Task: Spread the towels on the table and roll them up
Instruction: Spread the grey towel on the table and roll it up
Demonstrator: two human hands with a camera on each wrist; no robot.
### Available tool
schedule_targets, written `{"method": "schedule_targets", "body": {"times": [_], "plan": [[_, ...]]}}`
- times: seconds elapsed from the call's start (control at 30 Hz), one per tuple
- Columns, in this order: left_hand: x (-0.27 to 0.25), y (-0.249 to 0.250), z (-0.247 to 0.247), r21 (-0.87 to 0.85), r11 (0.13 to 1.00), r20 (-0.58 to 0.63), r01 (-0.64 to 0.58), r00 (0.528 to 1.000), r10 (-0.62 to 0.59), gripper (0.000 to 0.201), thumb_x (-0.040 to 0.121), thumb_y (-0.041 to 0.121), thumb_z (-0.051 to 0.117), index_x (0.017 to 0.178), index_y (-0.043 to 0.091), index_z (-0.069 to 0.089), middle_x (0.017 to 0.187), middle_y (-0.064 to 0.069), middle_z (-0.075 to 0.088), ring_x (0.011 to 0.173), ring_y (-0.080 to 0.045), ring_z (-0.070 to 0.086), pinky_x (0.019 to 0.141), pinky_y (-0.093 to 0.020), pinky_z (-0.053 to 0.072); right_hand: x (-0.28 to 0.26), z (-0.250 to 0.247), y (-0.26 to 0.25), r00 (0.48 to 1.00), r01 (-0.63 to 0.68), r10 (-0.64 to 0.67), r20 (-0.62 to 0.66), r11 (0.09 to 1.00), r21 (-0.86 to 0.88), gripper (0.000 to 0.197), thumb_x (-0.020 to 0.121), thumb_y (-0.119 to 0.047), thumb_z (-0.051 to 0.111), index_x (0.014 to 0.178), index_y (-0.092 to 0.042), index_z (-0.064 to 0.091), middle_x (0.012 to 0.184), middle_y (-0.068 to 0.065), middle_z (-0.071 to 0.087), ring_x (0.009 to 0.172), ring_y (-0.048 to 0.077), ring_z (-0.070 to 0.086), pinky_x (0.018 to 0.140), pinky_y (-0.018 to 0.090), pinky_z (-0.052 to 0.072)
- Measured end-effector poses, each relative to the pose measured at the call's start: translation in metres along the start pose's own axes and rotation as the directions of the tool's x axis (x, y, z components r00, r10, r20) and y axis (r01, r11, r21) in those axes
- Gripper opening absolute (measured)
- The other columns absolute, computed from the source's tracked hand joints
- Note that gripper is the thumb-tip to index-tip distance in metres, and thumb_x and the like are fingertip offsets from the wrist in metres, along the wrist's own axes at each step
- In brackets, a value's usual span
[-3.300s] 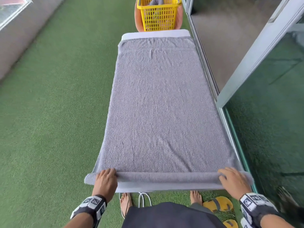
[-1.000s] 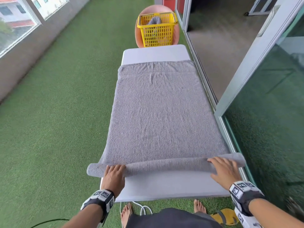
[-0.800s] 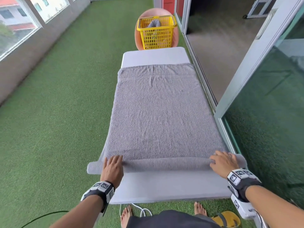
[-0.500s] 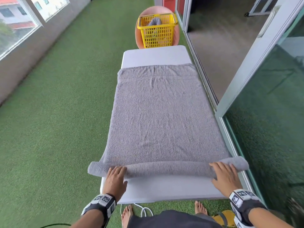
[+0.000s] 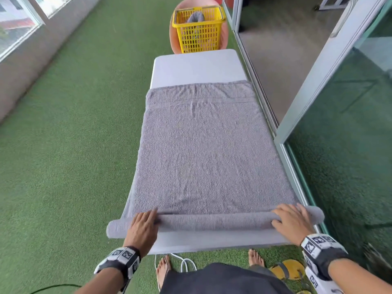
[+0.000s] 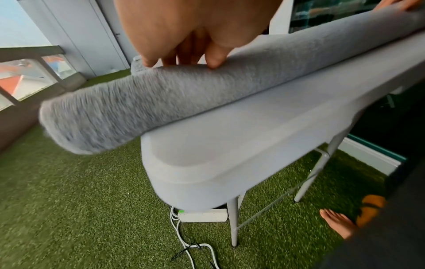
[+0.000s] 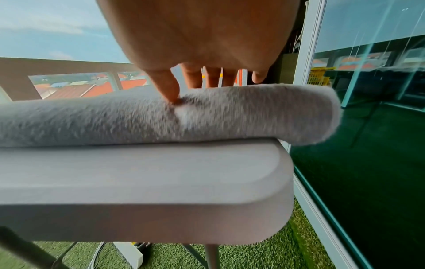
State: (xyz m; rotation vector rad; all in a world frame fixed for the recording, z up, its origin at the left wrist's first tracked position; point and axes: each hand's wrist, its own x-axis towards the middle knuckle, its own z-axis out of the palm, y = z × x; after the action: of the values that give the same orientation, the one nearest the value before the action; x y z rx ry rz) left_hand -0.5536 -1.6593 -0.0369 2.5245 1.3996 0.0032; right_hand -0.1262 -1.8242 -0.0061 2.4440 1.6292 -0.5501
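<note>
Since half a second ago, both hands have pushed forward over the roll, which now sits a little farther up the surface (image 5: 197,68), and more bare white top shows beyond the towel's far hem.

A grey towel (image 5: 203,149) lies flat along the white surface, its near end wound into a roll (image 5: 214,222) that runs across the full width. Both roll ends stick out past the side edges, the left one over the green turf (image 5: 63,145). A strip of bare surface shows between the roll and the near edge.

Left hand (image 5: 143,229) lies palm down on the roll near its left end, fingers fairly straight and reaching over the top; in the left wrist view the fingertips (image 6: 215,61) press into the pile. That grip is an open press, not a clutch. Right hand (image 5: 291,222) rests the same way near the right end, fingers spread over the roll, thumb (image 7: 171,91) dug into the near side.

Beyond the far end a yellow basket (image 5: 198,31) stands on a pinkish round seat, with something grey inside. Bare feet and yellow sandals (image 5: 288,270) show below the near edge.
</note>
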Motion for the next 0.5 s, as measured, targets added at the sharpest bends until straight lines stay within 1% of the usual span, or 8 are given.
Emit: {"method": "schedule_targets", "body": {"times": [0.07, 0.13, 0.17, 0.23, 0.3, 0.4, 0.43, 0.5], "plan": [[0.009, 0.001, 0.000, -0.005, 0.998, 0.027, 0.058, 0.998, -0.058, 0.064, 0.088, 0.022, 0.009, 0.146, 0.005, 0.030, 0.146, -0.010, 0.037, 0.137, -0.026, 0.034, 0.116, -0.044, 0.020, 0.008, 0.000, 0.004, 0.997, 0.009, -0.002, -0.080, 0.996, 0.093, 0.045, 0.100, -0.044, 0.031, 0.144, -0.037, 0.035, 0.149, -0.019, 0.033, 0.138, 0.004, 0.030, 0.120, 0.044, 0.005], [0.006, 0.004, 0.006, -0.015, 0.998, 0.078, 0.053, 0.996, -0.051, 0.055, 0.099, 0.033, 0.016, 0.147, 0.007, 0.021, 0.150, -0.007, 0.023, 0.141, -0.022, 0.017, 0.116, -0.038, 0.009, 0.005, 0.011, 0.008, 0.999, 0.027, -0.022, -0.044, 0.993, 0.113, 0.053, 0.098, -0.055, 0.025, 0.148, -0.038, 0.017, 0.151, -0.025, 0.016, 0.144, 0.003, 0.017, 0.120, 0.043, -0.002], [0.001, 0.005, 0.009, -0.018, 0.999, 0.092, 0.035, 0.995, -0.033, 0.059, 0.099, 0.040, 0.036, 0.145, 0.006, 0.025, 0.148, -0.006, 0.027, 0.140, -0.022, 0.022, 0.115, -0.039, 0.014, 0.001, 0.021, 0.010, 0.999, 0.034, -0.033, -0.008, 0.996, 0.080, 0.058, 0.097, -0.058, 0.029, 0.148, -0.038, 0.012, 0.150, -0.024, 0.011, 0.145, 0.004, 0.014, 0.120, 0.043, -0.004], [-0.009, 0.009, 0.012, -0.031, 0.999, 0.142, 0.023, 0.990, -0.018, 0.069, 0.078, 0.036, 0.074, 0.134, 0.005, 0.049, 0.135, -0.008, 0.052, 0.126, -0.027, 0.050, 0.107, -0.043, 0.034, -0.010, 0.035, 0.011, 0.999, 0.041, -0.041, 0.011, 0.999, 0.029, 0.066, 0.090, -0.053, 0.053, 0.148, -0.034, 0.027, 0.151, -0.019, 0.026, 0.143, 0.009, 0.025, 0.120, 0.042, 0.001], [-0.014, 0.012, 0.009, -0.017, 0.998, 0.168, 0.059, 0.984, -0.055, 0.058, 0.059, 0.022, 0.087, 0.112, 0.009, 0.065, 0.106, -0.005, 0.069, 0.098, -0.024, 0.067, 0.092, -0.042, 0.051, -0.016, 0.036, 0.009, 0.999, 0.034, -0.034, 0.001, 0.999, 0.019, 0.054, 0.081, -0.037, 0.067, 0.132, -0.036, 0.048, 0.135, -0.019, 0.049, 0.131, 0.011, 0.042, 0.117, 0.038, 0.010], [-0.010, 0.009, 0.005, -0.009, 1.000, 0.051, 0.027, 0.998, -0.026, 0.025, 0.073, 0.028, 0.064, 0.097, 0.020, 0.062, 0.089, 0.004, 0.066, 0.080, -0.017, 0.062, 0.080, -0.042, 0.056, -0.008, 0.019, 0.006, 0.999, 0.048, -0.048, 0.010, 0.999, 0.016, 0.037, 0.085, -0.037, 0.060, 0.118, -0.045, 0.046, 0.122, -0.023, 0.049, 0.123, 0.006, 0.043, 0.114, 0.037, 0.014], [-0.007, 0.009, 0.003, -0.003, 0.999, 0.025, 0.036, 0.999, -0.036, 0.031, 0.081, 0.032, 0.046, 0.107, 0.021, 0.060, 0.098, 0.004, 0.065, 0.087, -0.016, 0.059, 0.084, -0.042, 0.053, -0.003, 0.013, 0.007, 0.998, 0.054, -0.053, -0.021, 0.998, 0.027, 0.036, 0.088, -0.037, 0.056, 0.121, -0.045, 0.046, 0.127, -0.022, 0.047, 0.126, 0.006, 0.041, 0.115, 0.039, 0.013], [-0.001, 0.007, 0.005, 0.009, 0.996, 0.026, 0.086, 0.996, -0.086, 0.058, 0.089, 0.034, 0.022, 0.141, 0.015, 0.039, 0.137, 0.001, 0.049, 0.121, -0.021, 0.048, 0.109, -0.046, 0.034, 0.007, 0.008, 0.009, 0.992, 0.047, -0.037, -0.120, 0.996, 0.082, 0.047, 0.095, -0.038, 0.046, 0.141, -0.040, 0.036, 0.146, -0.018, 0.036, 0.137, 0.008, 0.033, 0.117, 0.042, 0.007]]}}
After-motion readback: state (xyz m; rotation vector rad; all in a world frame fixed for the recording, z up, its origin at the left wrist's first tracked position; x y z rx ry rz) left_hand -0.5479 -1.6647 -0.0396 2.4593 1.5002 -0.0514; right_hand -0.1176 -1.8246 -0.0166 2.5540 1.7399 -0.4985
